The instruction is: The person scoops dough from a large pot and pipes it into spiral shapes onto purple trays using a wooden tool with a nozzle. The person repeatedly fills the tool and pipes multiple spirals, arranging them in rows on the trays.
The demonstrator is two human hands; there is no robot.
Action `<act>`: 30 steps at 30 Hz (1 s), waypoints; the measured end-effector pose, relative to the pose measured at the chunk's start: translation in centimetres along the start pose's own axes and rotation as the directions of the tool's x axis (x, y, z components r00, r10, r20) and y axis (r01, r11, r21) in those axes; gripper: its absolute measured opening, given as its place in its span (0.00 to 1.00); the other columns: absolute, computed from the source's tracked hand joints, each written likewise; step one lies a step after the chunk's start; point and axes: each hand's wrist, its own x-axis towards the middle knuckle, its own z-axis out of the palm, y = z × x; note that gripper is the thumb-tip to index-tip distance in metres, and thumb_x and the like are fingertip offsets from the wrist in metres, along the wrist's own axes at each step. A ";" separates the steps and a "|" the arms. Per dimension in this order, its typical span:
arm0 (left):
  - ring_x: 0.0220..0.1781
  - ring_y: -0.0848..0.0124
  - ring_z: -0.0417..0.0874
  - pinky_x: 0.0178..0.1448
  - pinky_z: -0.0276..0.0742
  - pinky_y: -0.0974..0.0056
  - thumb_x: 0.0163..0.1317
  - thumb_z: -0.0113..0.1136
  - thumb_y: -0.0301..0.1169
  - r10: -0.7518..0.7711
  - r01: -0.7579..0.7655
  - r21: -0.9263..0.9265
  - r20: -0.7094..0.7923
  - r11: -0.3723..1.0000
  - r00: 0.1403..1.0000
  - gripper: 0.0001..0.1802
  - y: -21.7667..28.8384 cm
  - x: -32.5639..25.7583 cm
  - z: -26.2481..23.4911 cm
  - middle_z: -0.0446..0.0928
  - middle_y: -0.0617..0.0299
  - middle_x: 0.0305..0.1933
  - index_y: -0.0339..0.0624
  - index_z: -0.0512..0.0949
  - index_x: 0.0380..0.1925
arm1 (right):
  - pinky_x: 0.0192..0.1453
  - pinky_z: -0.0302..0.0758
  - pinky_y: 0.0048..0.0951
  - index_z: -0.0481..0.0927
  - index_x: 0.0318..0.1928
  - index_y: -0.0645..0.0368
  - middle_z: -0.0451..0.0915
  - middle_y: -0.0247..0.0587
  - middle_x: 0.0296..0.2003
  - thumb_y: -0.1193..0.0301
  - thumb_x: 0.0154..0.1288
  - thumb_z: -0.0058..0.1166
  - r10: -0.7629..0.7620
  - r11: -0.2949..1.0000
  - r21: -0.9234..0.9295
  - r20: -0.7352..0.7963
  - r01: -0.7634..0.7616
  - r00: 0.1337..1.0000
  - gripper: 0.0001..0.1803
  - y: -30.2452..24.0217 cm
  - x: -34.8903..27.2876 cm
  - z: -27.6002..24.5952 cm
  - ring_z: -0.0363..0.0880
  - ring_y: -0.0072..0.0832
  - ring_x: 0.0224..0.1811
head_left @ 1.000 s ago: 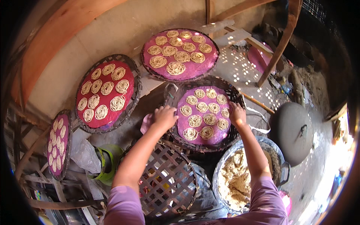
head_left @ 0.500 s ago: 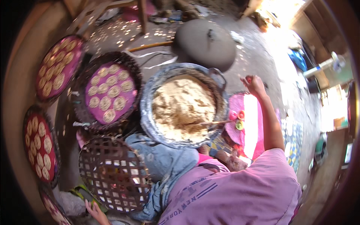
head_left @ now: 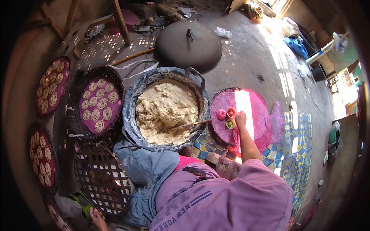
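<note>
My right hand [head_left: 241, 119] is closed, low over a round pink-covered tray [head_left: 260, 101]. What its fingers hold is washed out by sunlight. Beside it stand a small orange cup with something pink inside [head_left: 231, 112] and a small yellowish cup with something green inside [head_left: 230, 123]. A round pink piece [head_left: 221, 114] sits just left of these. My left hand [head_left: 98, 219] shows at the lower left edge, fingers apart, near a green thing [head_left: 84, 203] and a woven openwork basket [head_left: 101, 175]. A big blue-grey pot [head_left: 132, 90] holds pale dough [head_left: 165, 106], a wooden stick [head_left: 194, 123] resting in it.
Pink-lined baskets [head_left: 86, 119] with coiled pale rounds [head_left: 101, 103] stand at left, some leaning on the wall. A dark domed lid [head_left: 177, 46] lies beyond the pot. A patterned mat [head_left: 302, 134] spreads at right; a white fan [head_left: 339, 43] stands farther off.
My right hand has come down and inward from beyond the pink tray to beside the small cups. My left hand stays at the lower left edge. The whole view has shifted.
</note>
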 end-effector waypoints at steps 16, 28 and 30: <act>0.48 0.71 0.74 0.47 0.71 0.64 0.69 0.53 0.46 -0.094 0.071 -0.226 -0.093 0.972 0.991 0.27 -1.1 -4.8 2.3 0.72 0.62 0.58 0.53 0.65 0.66 | 0.33 0.78 0.24 0.81 0.41 0.68 0.82 0.36 0.31 0.79 0.60 0.53 0.215 0.940 0.153 0.424 -0.304 0.880 0.09 2.4 0.8 -3.9 0.80 0.28 0.31; 0.44 0.74 0.78 0.41 0.80 0.65 0.73 0.51 0.36 -0.140 0.067 -0.562 -0.088 0.825 0.986 0.20 2.2 -6.3 5.1 0.75 0.61 0.48 0.37 0.67 0.60 | 0.42 0.79 0.27 0.79 0.43 0.65 0.84 0.41 0.39 0.88 0.59 0.50 -0.725 0.670 0.636 0.671 0.382 0.154 0.13 -48.1 -13.4 11.6 0.84 0.28 0.42; 0.45 0.74 0.78 0.42 0.80 0.65 0.72 0.51 0.34 -0.158 0.065 -0.541 -0.127 0.839 0.979 0.21 3.1 -6.5 5.4 0.75 0.61 0.48 0.36 0.67 0.60 | 0.37 0.80 0.30 0.78 0.40 0.66 0.84 0.46 0.34 0.83 0.58 0.54 -0.735 0.523 0.654 0.671 0.547 -0.099 0.09 -51.6 -18.9 18.0 0.85 0.28 0.40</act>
